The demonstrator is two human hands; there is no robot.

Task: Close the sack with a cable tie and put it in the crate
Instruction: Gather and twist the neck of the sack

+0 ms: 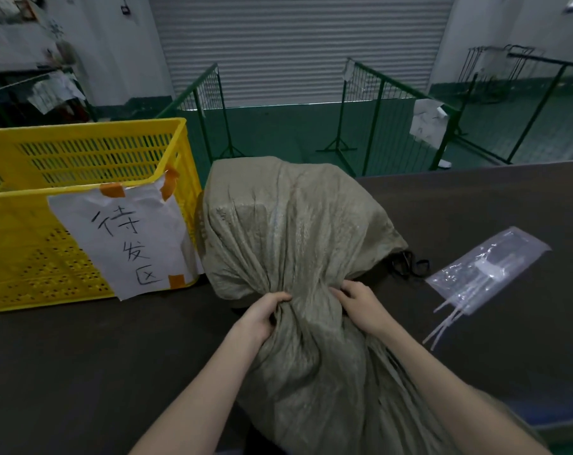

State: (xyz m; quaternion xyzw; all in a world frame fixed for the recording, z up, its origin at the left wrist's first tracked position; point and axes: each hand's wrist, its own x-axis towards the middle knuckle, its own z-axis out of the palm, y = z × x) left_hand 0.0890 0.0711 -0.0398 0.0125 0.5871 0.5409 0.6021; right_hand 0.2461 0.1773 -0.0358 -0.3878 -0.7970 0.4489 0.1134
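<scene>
A grey-green woven sack [288,224], full and bulky, lies on the dark table [475,198] with its open end spread toward me. My left hand [265,315] and my right hand [364,302] both grip the gathered neck of the sack, pinching the fabric together from either side. A clear plastic bag of white cable ties [485,270] lies on the table to the right, with a few ties sticking out of its near end. The yellow slatted crate [25,244] stands at the left, touching the sack, with a handwritten paper sign [127,238] taped on its front.
Black straps [410,266] poke out from under the sack's right side. Beyond the table's far edge stand green metal mesh barriers [377,103] on a green floor, with a grey roller door behind.
</scene>
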